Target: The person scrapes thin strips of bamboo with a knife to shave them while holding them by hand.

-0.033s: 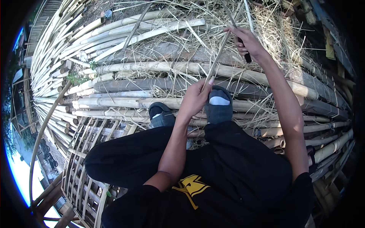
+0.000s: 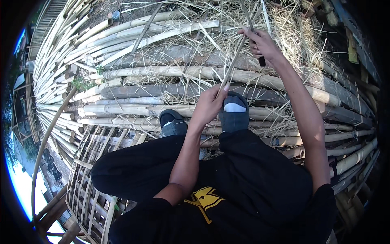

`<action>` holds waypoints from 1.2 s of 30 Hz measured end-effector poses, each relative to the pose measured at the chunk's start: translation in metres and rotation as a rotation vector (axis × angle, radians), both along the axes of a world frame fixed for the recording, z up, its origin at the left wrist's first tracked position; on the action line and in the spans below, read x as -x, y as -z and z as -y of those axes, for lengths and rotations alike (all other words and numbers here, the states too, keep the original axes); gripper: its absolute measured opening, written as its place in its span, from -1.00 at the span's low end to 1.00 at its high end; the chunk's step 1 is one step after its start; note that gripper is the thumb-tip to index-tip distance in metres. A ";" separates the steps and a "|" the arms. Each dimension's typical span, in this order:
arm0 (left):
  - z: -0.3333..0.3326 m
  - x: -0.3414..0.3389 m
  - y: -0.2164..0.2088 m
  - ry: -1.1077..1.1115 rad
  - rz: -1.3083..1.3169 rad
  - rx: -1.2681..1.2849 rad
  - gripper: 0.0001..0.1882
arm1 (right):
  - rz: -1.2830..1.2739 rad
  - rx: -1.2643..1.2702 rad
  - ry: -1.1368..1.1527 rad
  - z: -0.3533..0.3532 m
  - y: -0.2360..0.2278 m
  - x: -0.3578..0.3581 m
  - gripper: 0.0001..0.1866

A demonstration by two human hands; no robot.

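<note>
My left hand is closed near my right foot, thumb and fingers pinching the near end of a thin bamboo strip. The strip slants away up and to the right, past my other hand. My right hand is wrapped round the dark handle of a knife, whose narrow blade points away from me. Its handle butt pokes out below the fist. Blade and strip cross by the right fingers, and the index finger reaches over to the strip. Whether the edge bites into the strip is too small to tell.
Long bamboo poles lie side by side under and before my feet. Pale shavings cover the far ground. Grey slippers are on my feet. A woven bamboo lattice stands at left, near a curved pole.
My right hand and the knife have tilted slightly, the handle butt moving a little up and left. My left hand stays in place on the strip.
</note>
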State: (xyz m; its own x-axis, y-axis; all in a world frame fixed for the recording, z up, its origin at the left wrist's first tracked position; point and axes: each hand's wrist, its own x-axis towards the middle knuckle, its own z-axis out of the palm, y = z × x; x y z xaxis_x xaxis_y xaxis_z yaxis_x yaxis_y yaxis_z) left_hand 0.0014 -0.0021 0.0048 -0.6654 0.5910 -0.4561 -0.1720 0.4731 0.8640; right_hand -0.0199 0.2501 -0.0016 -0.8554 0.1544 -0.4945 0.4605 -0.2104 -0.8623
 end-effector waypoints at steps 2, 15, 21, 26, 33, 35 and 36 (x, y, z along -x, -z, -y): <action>-0.001 0.000 -0.004 0.029 0.092 0.094 -0.60 | -0.018 -0.021 0.189 0.011 0.009 0.001 -0.66; -0.006 -0.003 0.022 -0.192 -0.200 -0.006 -0.67 | -0.051 -0.809 -0.406 0.046 -0.013 -0.021 -0.49; -0.005 0.000 0.005 -0.159 -0.351 0.063 -0.67 | 0.042 -1.051 -0.394 0.039 -0.016 -0.028 -0.64; -0.008 -0.006 0.003 -0.162 -0.306 0.081 -0.69 | -0.052 -1.202 -0.434 0.062 0.000 -0.036 -0.71; -0.004 -0.010 -0.001 -0.128 -0.342 0.111 -0.72 | 0.193 -1.155 -0.336 0.034 0.020 -0.020 -0.76; -0.007 -0.018 -0.007 -0.126 -0.319 0.117 -0.72 | 0.312 -1.319 -0.176 -0.032 0.036 -0.017 -0.73; -0.011 -0.022 -0.008 -0.113 -0.348 0.069 -0.72 | 0.546 -1.243 -0.130 -0.069 0.035 -0.019 -0.71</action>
State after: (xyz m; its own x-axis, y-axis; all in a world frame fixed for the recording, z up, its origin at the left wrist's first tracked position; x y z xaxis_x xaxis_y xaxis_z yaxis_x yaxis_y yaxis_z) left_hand 0.0236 0.0086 0.0129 -0.8468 0.4807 -0.2276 0.0719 0.5275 0.8465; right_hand -0.0008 0.3190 -0.0362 -0.6398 0.6755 -0.3665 0.7575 0.6347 -0.1526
